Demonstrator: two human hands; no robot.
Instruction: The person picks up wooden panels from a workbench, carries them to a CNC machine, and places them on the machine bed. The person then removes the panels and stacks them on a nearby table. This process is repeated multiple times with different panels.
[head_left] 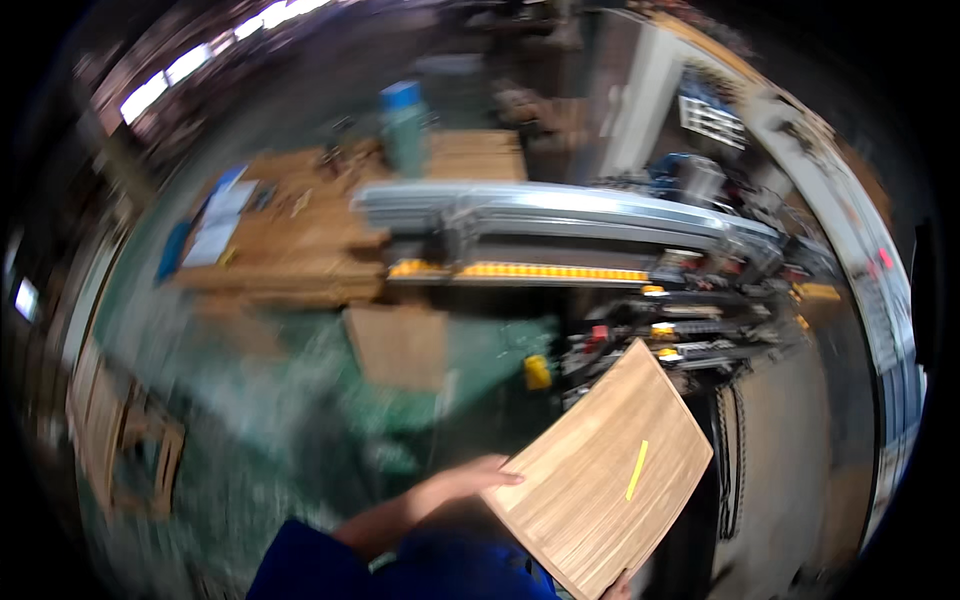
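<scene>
A rectangular wood-grain panel (590,470) is held tilted in front of me, with a short yellow strip (637,470) on its face. My left hand (475,478) grips the panel's left edge, thumb on top and the other fingers hidden beneath. At its lower edge, only a bit of my right hand (620,588) shows, with a finger or thumb closed on the rim. Just beyond the panel's far corner lies a machine with a long silver metal beam (590,208) and a strip of orange-yellow segments (555,271).
To the left stands a wooden worktable (310,235) bearing papers (222,220) and a teal cylinder with a blue top (404,130). A loose board (398,345) leans below it. A wooden frame (150,460) sits at the far left. A chain (730,460) hangs by the machine.
</scene>
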